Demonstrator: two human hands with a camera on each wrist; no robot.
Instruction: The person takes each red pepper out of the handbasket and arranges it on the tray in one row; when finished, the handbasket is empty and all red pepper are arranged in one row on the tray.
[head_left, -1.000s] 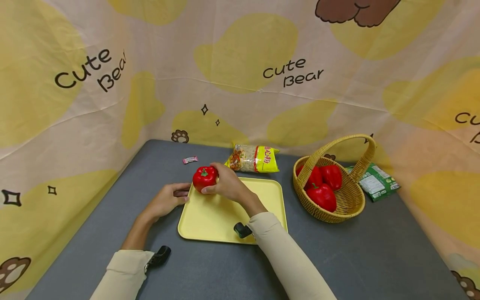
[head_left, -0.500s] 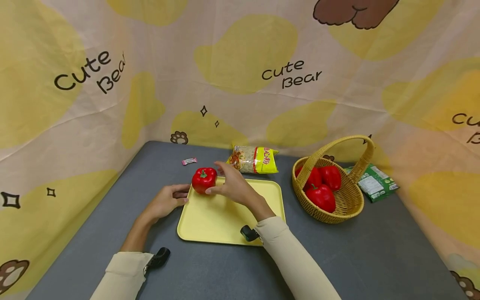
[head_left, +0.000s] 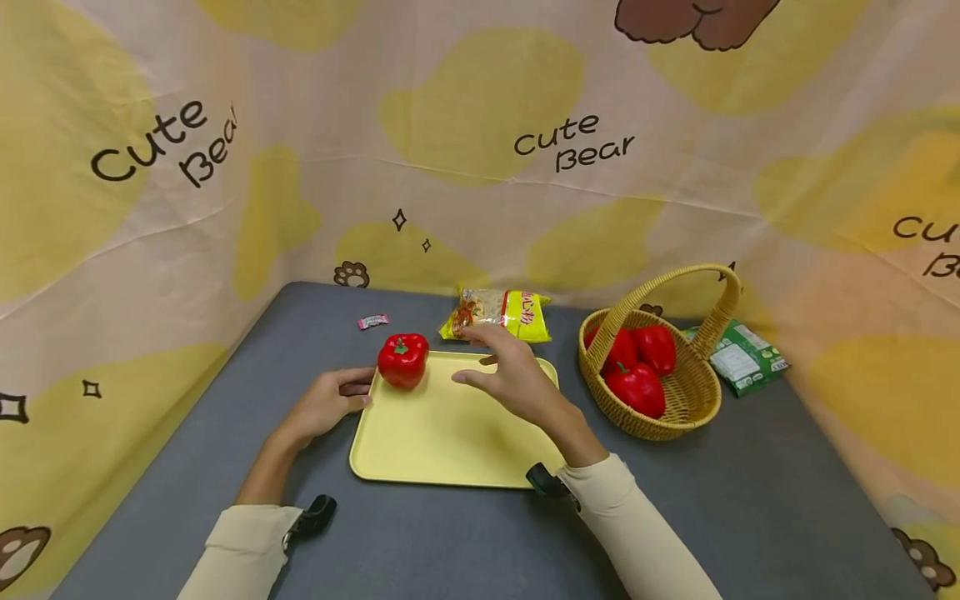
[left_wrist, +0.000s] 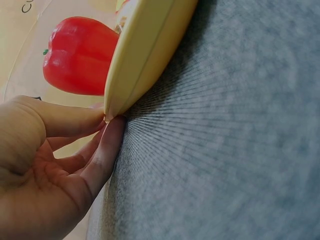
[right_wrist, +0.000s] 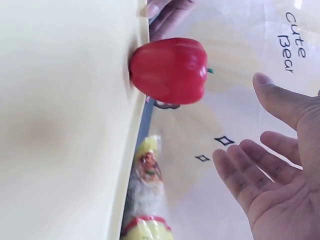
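Observation:
A red bell pepper [head_left: 403,365] stands upright, green stem up, in the far left corner of the pale yellow tray [head_left: 450,442]. My left hand [head_left: 324,408] is at the tray's left edge; in the left wrist view its thumb and fingers pinch the tray rim [left_wrist: 142,55]. Over the right half of the tray hovers my right hand [head_left: 517,383], fingers spread and holding nothing. The right wrist view shows this right hand [right_wrist: 280,185] apart from the pepper [right_wrist: 170,70]. Several more red peppers [head_left: 636,390] lie in a wicker basket [head_left: 693,404] to the right.
Behind the tray lies a yellow-ended clear food bag [head_left: 525,317]. A small pink wrapped candy [head_left: 373,322] is at the back left of the grey table [head_left: 420,542]. A green packet [head_left: 746,358] lies behind the basket, whose tall handle [head_left: 645,287] arches up.
My right hand has let go of the pepper and moved right, its fingers opening. The pepper stays in the tray's corner. My left hand keeps its place at the rim.

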